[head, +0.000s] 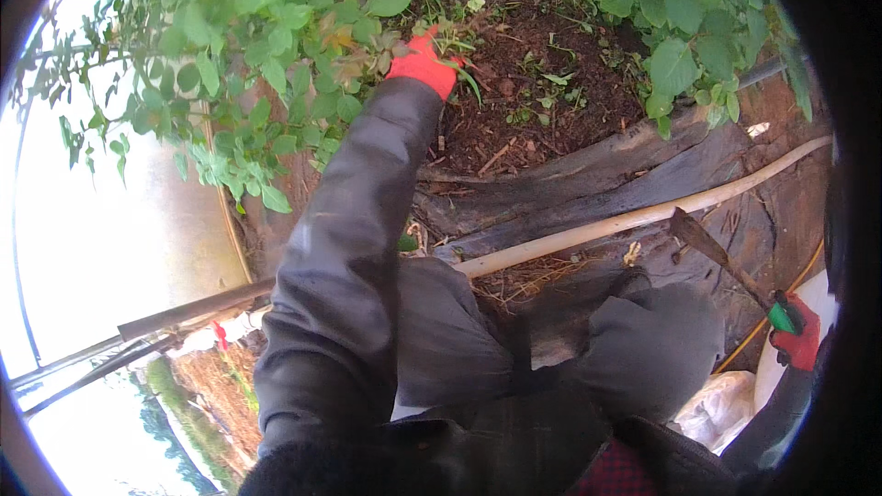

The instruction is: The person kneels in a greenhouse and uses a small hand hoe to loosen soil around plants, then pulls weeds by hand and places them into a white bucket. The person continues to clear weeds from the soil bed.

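My left hand (pixel 426 67), in a red glove, reaches out over the soil bed (pixel 513 93). Its fingers close around a small clump of green weeds (pixel 451 40), and a grass blade pokes out beside the fingertips. Low at the right, my right hand (pixel 799 337), in a red and dark glove, grips a hand hoe (pixel 723 262) by its green handle end. The hoe's flat, soil-stained blade points up and left, close to a pale pole or pipe. Loose weeds (pixel 544 100) lie scattered on the dark soil.
Leafy plants stand left (pixel 275 48) and right (pixel 679 48) of the bed. Black plastic sheeting (pixel 586 186) edges it. A long pale pole or pipe (pixel 620 222) crosses before my knees. A whitish plastic bag (pixel 720 406) lies by my right side; translucent sheeting (pixel 165 220) rises at left.
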Tool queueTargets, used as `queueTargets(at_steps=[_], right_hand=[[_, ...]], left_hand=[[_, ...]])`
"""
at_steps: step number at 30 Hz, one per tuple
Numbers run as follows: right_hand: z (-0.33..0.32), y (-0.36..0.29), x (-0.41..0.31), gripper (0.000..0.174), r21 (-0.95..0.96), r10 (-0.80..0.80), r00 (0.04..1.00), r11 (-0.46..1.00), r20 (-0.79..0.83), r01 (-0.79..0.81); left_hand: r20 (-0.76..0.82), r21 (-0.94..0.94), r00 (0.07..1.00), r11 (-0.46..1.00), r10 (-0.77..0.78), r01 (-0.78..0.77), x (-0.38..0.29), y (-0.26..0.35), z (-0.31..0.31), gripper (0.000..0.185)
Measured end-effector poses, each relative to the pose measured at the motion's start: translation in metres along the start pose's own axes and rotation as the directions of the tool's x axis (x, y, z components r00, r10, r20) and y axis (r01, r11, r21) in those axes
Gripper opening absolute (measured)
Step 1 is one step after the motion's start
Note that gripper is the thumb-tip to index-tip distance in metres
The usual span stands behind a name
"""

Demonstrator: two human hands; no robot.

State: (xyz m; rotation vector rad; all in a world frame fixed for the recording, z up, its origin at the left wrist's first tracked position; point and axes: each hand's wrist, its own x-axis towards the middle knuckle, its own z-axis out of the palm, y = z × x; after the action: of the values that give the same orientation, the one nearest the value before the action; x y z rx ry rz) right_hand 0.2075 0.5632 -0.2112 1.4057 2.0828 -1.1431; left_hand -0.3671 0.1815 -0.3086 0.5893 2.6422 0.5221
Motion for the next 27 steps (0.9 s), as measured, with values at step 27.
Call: queueTargets(at_steps=[27], right_hand=[[0.035, 0.043, 0.055, 0.063, -0.064, -0.222, 0.966, 0.974, -0.133, 0.215]], left_hand=[[0.078, 0.034, 0.995, 0.997, 0.066, -0.069, 0.011, -0.004, 0.085, 0.063]])
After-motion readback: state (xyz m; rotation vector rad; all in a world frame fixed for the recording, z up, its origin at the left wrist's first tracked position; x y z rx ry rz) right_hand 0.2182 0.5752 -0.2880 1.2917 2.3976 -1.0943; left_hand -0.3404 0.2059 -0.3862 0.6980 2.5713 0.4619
